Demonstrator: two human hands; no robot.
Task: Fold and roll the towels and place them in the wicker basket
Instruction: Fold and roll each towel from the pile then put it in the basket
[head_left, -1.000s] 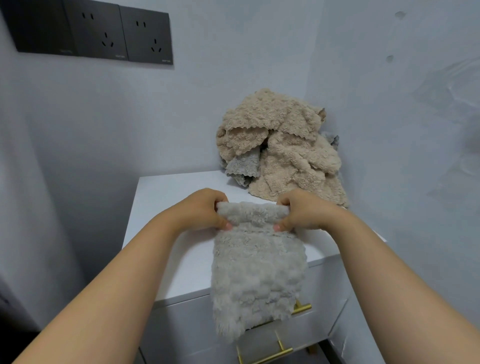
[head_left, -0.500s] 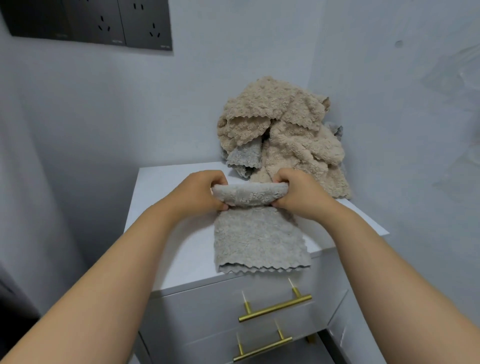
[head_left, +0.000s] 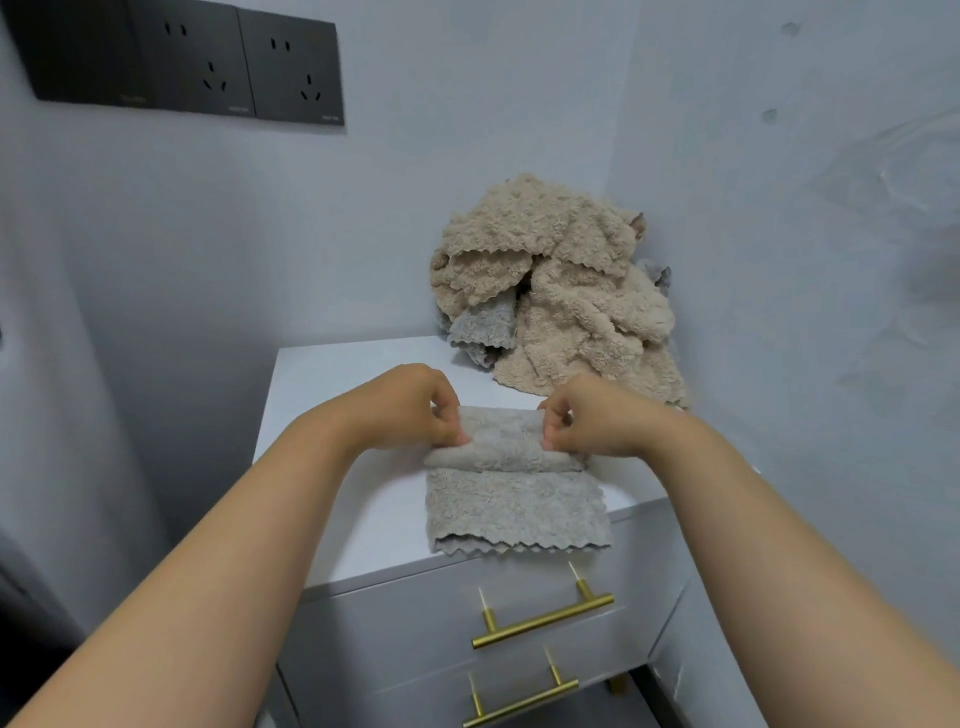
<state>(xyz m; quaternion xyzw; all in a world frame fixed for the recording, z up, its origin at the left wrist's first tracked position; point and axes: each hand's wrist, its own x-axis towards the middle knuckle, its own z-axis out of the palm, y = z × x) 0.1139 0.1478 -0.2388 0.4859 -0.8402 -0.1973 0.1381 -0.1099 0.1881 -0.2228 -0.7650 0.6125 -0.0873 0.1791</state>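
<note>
Grey towel (head_left: 517, 501) lies flat at the front edge of the white cabinet (head_left: 332, 379) top, its far end turned into a small roll that the left hand (head_left: 415, 410) and right hand (head_left: 589, 423) each pinch with curled fingers. Rolling looks just begun; the next move calls for both hands turning the roll evenly toward the cabinet's front, kept tight.
</note>
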